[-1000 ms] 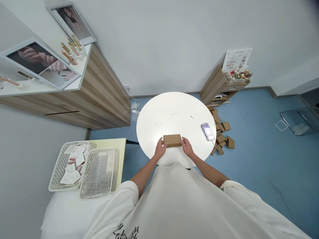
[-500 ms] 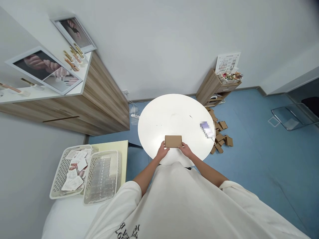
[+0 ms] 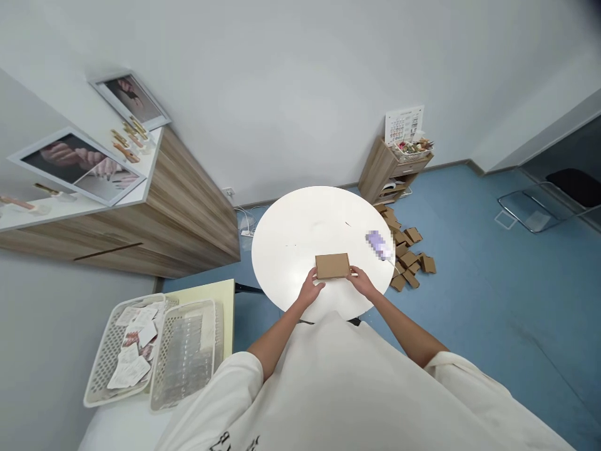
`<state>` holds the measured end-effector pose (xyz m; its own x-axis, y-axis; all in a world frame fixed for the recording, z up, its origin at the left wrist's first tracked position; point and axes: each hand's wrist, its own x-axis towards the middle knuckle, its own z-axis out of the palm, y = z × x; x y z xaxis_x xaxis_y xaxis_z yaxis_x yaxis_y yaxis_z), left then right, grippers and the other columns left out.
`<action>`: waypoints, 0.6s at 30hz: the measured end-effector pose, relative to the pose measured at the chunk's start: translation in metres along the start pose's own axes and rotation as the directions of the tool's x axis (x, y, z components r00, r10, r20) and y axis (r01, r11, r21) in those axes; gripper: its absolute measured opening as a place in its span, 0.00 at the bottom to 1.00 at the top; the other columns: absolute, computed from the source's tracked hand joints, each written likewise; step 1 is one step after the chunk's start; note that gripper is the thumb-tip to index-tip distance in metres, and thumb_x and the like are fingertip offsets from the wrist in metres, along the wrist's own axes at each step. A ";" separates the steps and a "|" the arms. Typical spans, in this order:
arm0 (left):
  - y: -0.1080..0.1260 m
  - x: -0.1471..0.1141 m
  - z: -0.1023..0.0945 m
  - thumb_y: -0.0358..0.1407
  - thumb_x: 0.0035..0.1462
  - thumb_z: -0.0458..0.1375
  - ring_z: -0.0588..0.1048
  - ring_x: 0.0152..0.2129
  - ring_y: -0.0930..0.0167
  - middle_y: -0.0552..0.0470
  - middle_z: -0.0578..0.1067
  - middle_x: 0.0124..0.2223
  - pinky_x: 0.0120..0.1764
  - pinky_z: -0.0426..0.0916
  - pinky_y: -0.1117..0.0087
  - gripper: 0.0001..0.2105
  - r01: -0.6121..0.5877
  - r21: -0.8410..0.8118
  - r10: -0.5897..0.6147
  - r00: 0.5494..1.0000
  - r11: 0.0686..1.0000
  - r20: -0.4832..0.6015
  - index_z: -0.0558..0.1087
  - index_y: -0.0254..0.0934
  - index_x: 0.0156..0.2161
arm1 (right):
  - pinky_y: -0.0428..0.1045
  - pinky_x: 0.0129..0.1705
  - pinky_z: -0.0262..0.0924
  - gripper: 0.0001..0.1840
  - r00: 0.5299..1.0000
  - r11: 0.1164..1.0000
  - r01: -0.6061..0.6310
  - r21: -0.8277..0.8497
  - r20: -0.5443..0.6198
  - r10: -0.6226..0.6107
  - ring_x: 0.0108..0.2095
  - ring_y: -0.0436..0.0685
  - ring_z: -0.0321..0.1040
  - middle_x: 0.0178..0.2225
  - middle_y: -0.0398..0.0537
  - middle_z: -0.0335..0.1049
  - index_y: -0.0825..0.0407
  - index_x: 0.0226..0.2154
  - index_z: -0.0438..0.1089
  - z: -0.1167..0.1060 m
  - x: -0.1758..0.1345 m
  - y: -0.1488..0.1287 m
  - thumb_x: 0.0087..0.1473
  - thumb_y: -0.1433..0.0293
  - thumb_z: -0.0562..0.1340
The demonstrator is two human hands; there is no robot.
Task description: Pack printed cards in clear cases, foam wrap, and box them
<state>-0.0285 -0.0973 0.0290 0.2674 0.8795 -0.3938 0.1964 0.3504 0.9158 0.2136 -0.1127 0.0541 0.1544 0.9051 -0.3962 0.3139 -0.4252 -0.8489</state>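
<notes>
A small brown cardboard box (image 3: 333,266), its top closed, is between my two hands over the near part of the round white table (image 3: 300,219). My left hand (image 3: 310,287) grips its left end, fingers along the side and thumb toward me. At the opposite end, my right hand (image 3: 360,282) holds the right front corner. Whether the box rests on the tabletop or is slightly raised, I cannot tell.
Several cardboard boxes (image 3: 407,258) lie piled on the floor right of the table. A blurred purple item (image 3: 377,244) is on the table's right side. At left stand a basket of packets (image 3: 101,369) and a basket of clear plastic pieces (image 3: 159,376). A wooden cabinet (image 3: 197,200) rises behind them.
The view has shifted and tilted a little. The box, still between both hands, now sits slightly turned and appears a bit larger, as though nearer the camera.
</notes>
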 end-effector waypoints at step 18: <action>0.090 0.078 0.235 0.37 0.55 0.60 0.65 0.60 0.58 0.46 0.63 0.66 0.58 0.63 0.54 0.33 -0.193 0.202 0.149 0.966 0.960 0.212 0.57 0.46 0.66 | 0.54 0.48 0.67 0.32 0.940 0.991 0.021 0.131 -0.339 0.025 0.40 0.58 0.74 0.58 0.58 0.61 0.52 0.54 0.67 -0.226 0.021 0.093 0.46 0.58 0.64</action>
<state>0.2322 -0.0729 0.0623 0.4878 0.8333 -0.2602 0.3277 0.1015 0.9393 0.4582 -0.1349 0.0457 0.4708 0.8381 -0.2754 0.1915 -0.4019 -0.8954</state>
